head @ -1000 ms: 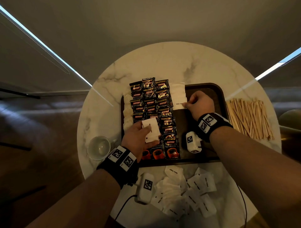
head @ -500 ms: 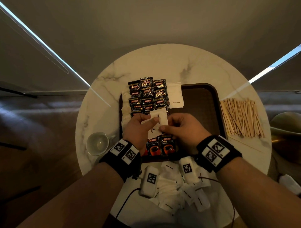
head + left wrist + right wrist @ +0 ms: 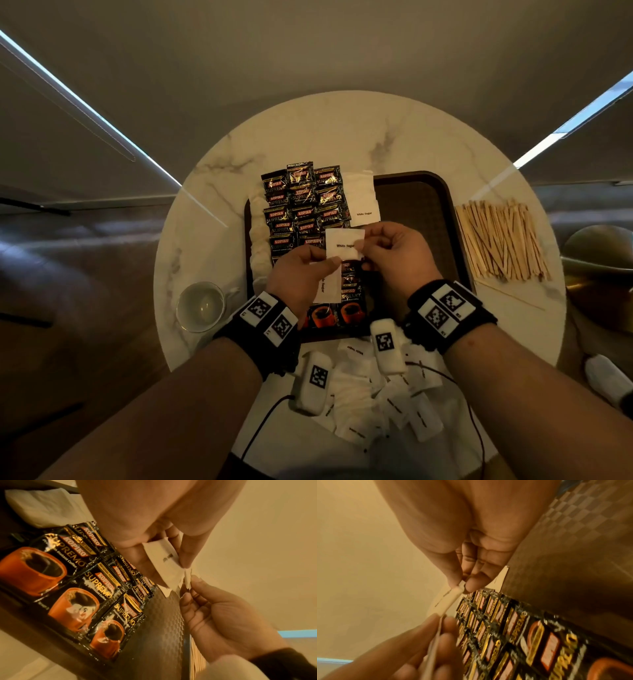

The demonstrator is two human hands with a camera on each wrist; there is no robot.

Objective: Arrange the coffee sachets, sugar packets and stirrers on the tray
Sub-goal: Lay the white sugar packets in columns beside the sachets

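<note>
A dark brown tray (image 3: 411, 212) lies on the round marble table (image 3: 342, 130). Rows of black Kopiko coffee sachets (image 3: 301, 202) cover its left half, with white sugar packets (image 3: 363, 202) laid beside them at the far end. Both hands hover over the sachets. My left hand (image 3: 320, 265) grips a white sugar packet (image 3: 323, 291) between thumb and fingers. My right hand (image 3: 370, 248) pinches the right edge of another packet marked "White Sugar" (image 3: 344, 245), (image 3: 187, 577), (image 3: 453, 596), whose lower edge sits under my left thumb. Wooden stirrers (image 3: 503, 240) lie on the table to the right of the tray.
A heap of loose sugar packets (image 3: 376, 394) sits on the table's near edge, below the wrists. A small glass cup (image 3: 200, 306) stands left of the tray. White folded napkins (image 3: 258, 233) line the tray's left side. The tray's right half is bare.
My right hand left a packet at the tray's far end, came back to my left hand and pinched the top packet there. That packet now sticks up further from my left hand.
</note>
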